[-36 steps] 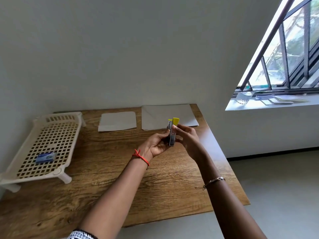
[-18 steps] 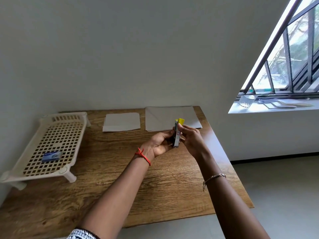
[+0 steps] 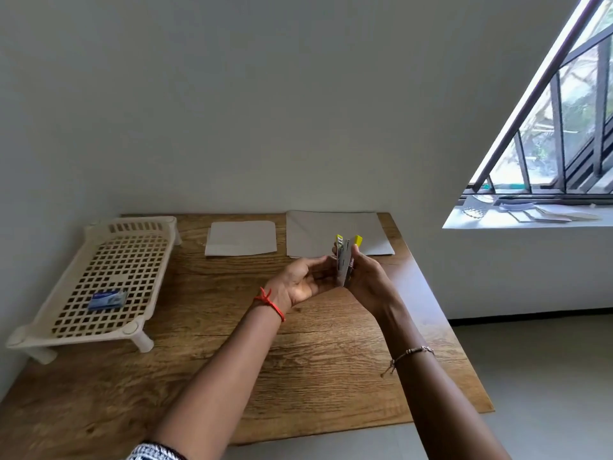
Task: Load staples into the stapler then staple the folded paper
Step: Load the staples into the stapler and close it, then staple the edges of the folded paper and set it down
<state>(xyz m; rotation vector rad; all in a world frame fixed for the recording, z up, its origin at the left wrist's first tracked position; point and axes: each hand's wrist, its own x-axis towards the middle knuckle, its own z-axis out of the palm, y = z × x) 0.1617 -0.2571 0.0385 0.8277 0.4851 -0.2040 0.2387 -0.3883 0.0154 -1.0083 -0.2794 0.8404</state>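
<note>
Wooden table (image 3: pixel 199 353) against grey wall (image 3: pixel 265 111), barred window (image 3: pixel 564 127) rightward

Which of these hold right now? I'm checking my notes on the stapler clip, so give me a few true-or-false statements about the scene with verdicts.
1. Both the left hand and the right hand hold the stapler above the table. True.
2. The small blue box lies on the bare table. False: it lies in the slatted cream tray.
3. Two pieces of paper lie at the far edge of the table, a smaller paper left of a larger paper. True.
4. The stapler is pressed on the smaller paper. False: it is held in the air, nearer the person than both papers.
5. A red string is on the right wrist. False: it is on the left wrist.
</note>
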